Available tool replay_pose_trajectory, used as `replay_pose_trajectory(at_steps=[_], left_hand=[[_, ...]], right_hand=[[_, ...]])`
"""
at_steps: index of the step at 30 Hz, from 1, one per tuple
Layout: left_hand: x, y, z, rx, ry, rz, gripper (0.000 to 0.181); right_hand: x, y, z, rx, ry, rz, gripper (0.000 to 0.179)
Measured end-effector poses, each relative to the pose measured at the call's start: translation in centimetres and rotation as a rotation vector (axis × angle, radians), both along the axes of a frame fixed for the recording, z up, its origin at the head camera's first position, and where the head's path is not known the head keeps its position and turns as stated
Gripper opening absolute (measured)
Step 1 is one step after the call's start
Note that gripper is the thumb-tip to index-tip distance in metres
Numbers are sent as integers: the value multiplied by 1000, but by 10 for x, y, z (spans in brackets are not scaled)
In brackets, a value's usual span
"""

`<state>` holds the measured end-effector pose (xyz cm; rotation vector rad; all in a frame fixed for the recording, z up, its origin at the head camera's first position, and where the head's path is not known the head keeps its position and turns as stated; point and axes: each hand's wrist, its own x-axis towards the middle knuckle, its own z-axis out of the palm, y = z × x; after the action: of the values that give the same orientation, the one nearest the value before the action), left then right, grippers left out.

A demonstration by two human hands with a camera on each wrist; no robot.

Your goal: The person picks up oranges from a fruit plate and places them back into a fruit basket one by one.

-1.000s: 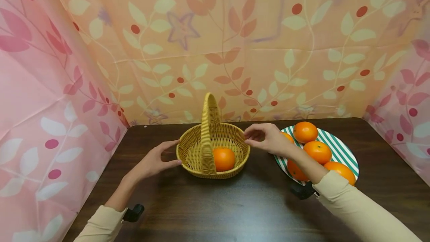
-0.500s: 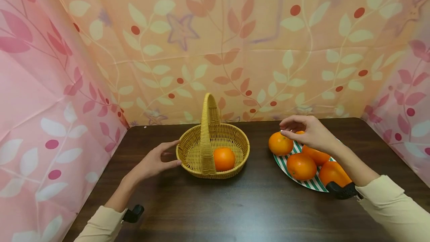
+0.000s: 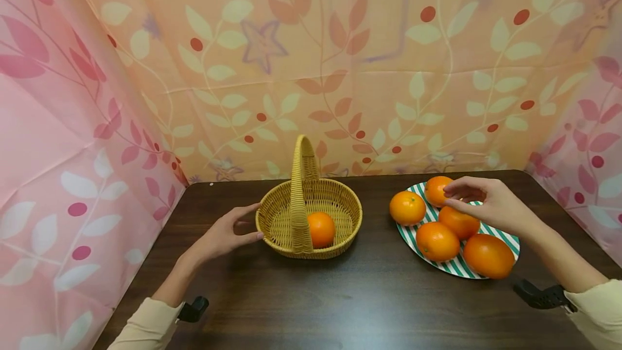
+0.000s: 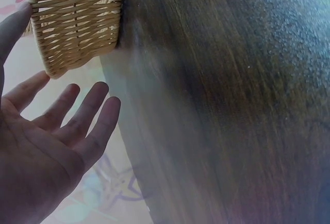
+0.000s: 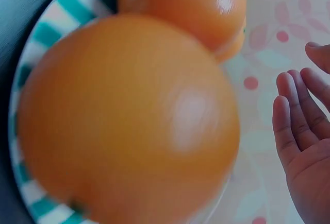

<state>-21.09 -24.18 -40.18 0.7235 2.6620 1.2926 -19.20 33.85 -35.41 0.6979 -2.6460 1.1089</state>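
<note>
Dark table [image 3: 311, 301] here: left hand [image 3: 221, 237] relaxed against the basket [image 3: 340, 196]; right of that, right hand [image 3: 498, 204] slack, empty by oranges [image 3: 437, 242], likely slick, best side-gripped.

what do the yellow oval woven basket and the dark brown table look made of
The yellow oval woven basket looks like wicker or plastic imitation, slightly shiny: thin strands interlace across its wall. The dark brown table looks like wood or wood-effect laminate, satin: streaky grain shows and light reflects softly.
</note>
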Motion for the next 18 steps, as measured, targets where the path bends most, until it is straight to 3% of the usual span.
replay_pose_trajectory(at_steps=[8,12,18], left_hand=[[-1,-2,-1,-17,0,7,75],[-2,-2,-2,-24,7,7,76],[-3,-1,-4,-25,10,7,77]], right_hand=[[18,32,-6,-9,1,-99,27],[28,47,-10,-5,0,-113,28],[43,65,-24,-10,-1,-70,33]])
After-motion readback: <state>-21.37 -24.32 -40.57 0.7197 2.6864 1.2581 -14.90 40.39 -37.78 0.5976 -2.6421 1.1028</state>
